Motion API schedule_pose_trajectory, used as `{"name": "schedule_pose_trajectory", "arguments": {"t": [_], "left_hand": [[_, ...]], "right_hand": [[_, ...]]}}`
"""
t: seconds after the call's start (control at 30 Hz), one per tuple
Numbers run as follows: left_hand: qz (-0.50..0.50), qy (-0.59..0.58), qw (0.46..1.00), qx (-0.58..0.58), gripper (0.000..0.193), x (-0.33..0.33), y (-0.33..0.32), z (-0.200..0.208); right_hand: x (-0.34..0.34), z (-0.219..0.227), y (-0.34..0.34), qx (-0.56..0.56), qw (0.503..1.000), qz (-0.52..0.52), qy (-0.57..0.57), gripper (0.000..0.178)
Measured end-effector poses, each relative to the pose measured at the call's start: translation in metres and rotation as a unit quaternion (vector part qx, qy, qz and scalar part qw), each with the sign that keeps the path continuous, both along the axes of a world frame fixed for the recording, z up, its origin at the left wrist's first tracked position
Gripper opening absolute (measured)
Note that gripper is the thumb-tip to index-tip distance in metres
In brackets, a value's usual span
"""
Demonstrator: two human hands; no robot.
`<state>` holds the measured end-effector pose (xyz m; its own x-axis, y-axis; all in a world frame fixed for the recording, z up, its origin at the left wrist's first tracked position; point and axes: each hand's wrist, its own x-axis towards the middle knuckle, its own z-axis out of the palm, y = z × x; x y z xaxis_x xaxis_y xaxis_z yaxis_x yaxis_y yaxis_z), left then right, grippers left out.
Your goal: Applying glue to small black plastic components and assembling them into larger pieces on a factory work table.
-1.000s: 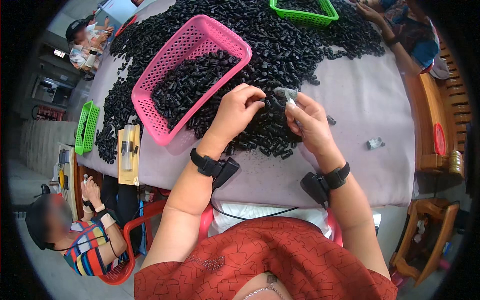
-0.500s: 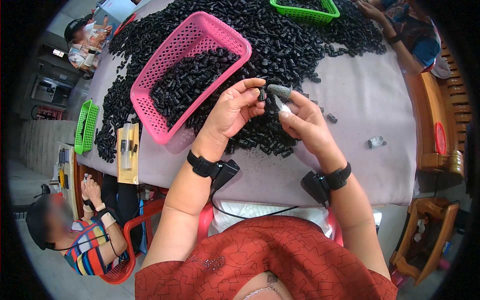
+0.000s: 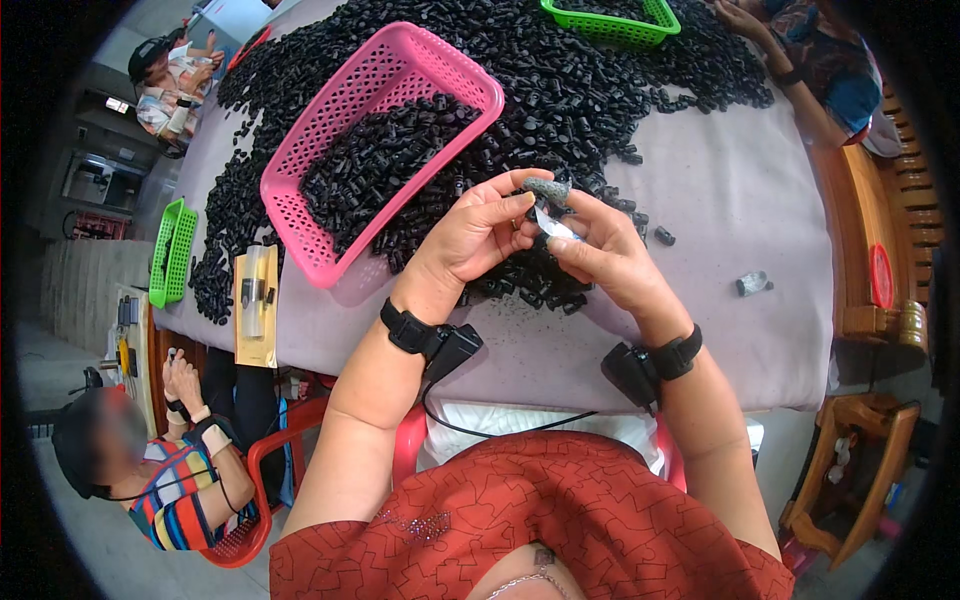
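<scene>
You are holding your left hand (image 3: 478,232) above the near part of the black pile (image 3: 580,105) on the worktop (image 3: 735,195), its fingers curling closed and apparently pinching a small black piece (image 3: 531,213); your right hand (image 3: 607,250) is gripping a pale blade (image 3: 553,226) between thumb and fingers, its index finger wearing a grey finger cover (image 3: 547,189) close by the left fingertips; the piece is looking light, stiff and perhaps slippery, so its sides are seeming the better hold, clear of the blade's edge; the blade is appearing thin and rigid, its rear end offering the safer grip; your fingers are hiding most of the piece and that rear end, so you are leaving any contact between the two impossible to tell; the upper border is cutting off a green basket (image 3: 610,35).
</scene>
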<state>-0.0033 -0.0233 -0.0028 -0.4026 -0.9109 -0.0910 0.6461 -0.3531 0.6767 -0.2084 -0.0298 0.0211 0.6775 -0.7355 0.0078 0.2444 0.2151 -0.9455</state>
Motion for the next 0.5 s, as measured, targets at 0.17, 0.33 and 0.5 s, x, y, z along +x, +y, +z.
{"name": "schedule_pose_trajectory", "arguments": {"t": [0.17,0.33,0.5], "left_hand": [[-0.033,0.032,0.999,0.008,0.043,0.002,-0.001,0.000],[-0.016,0.001,1.000,0.007,0.040,0.003,0.001,0.002],[0.051,-0.053,0.997,-0.002,0.029,-0.001,0.002,0.016]], "right_hand": [[-0.002,-0.003,-0.004,0.020,1.000,0.008,0.000,0.049],[0.000,-0.002,-0.004,0.028,1.000,-0.008,0.001,0.043],[-0.002,-0.004,-0.006,0.044,0.997,-0.060,-0.021,0.037]]}}
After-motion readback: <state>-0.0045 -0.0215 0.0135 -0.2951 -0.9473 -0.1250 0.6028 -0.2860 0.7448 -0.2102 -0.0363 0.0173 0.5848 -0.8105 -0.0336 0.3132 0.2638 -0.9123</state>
